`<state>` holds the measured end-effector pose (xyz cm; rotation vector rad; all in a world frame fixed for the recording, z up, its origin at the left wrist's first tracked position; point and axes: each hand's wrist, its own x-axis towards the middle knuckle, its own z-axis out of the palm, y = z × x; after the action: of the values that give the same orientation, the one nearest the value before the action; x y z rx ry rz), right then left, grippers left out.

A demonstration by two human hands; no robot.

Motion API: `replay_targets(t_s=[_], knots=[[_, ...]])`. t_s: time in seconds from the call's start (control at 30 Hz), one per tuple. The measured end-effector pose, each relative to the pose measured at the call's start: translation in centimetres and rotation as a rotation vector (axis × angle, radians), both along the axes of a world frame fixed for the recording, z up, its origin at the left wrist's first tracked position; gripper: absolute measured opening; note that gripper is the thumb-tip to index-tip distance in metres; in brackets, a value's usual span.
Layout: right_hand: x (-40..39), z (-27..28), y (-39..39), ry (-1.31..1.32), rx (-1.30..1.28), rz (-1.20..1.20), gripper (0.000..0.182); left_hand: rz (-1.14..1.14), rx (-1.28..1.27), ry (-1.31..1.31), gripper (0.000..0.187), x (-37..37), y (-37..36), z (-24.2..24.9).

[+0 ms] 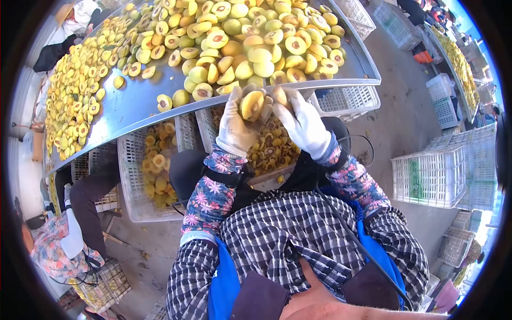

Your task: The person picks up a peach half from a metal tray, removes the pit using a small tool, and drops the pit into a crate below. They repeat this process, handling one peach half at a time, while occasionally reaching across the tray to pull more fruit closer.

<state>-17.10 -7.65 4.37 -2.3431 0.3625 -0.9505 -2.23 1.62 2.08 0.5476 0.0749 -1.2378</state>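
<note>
Both hands wear white work gloves and floral sleeve covers. My left hand (236,127) is closed around a yellow peach half (252,104), cut face toward me, just below the edge of the steel table (138,101). My right hand (304,124) holds another peach piece (279,96) right beside it; the two hands almost touch. Directly beneath them stands a white plastic crate (205,128) with several pitted peach halves. A large heap of halved peaches (250,37) covers the table above the hands.
A second white crate (130,181) of peach halves stands to the left, below the table. Another person in floral sleeves (58,240) crouches at lower left. Stacked empty white crates (432,176) stand right. A further table of fruit (456,58) runs along the far right.
</note>
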Motion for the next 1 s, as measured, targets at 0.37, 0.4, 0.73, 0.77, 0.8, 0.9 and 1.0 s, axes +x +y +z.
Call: replay_targets(t_s=[0.37, 0.4, 0.73, 0.77, 0.8, 0.9, 1.0], knots=[[0.2, -0.8, 2.7, 0.154, -0.072, -0.034, 0.03, 0.013, -0.227, 0.082, 0.055, -0.1, 0.3, -0.2], [0.4, -1.2, 2.7, 0.11, -0.097, -0.045, 0.032, 0.011, -0.233, 0.077, 0.055, -0.2, 0.3, -0.1], [0.7, -1.6, 2.8, 0.166, 0.001, 0.018, 0.03, 0.179, -0.126, 0.009, 0.031, -1.5, 0.4, 2.2], [0.7, -1.5, 2.9, 0.237, -0.022, -0.015, 0.03, 0.201, -0.073, -0.092, 0.03, -1.6, 0.5, 1.9], [0.7, -1.3, 2.8, 0.272, -0.031, -0.016, 0.033, 0.214, -0.04, -0.196, 0.03, -1.4, 0.4, 1.5], [0.2, -1.5, 2.4, 0.272, -0.079, 0.033, 0.026, 0.087, -0.11, -0.183, 0.038, -0.3, 0.6, 0.4], [0.4, -0.8, 2.5, 0.5, 0.306, 0.135, 0.038, 0.05, -0.084, -0.21, 0.049, -0.3, 1.1, 1.2]])
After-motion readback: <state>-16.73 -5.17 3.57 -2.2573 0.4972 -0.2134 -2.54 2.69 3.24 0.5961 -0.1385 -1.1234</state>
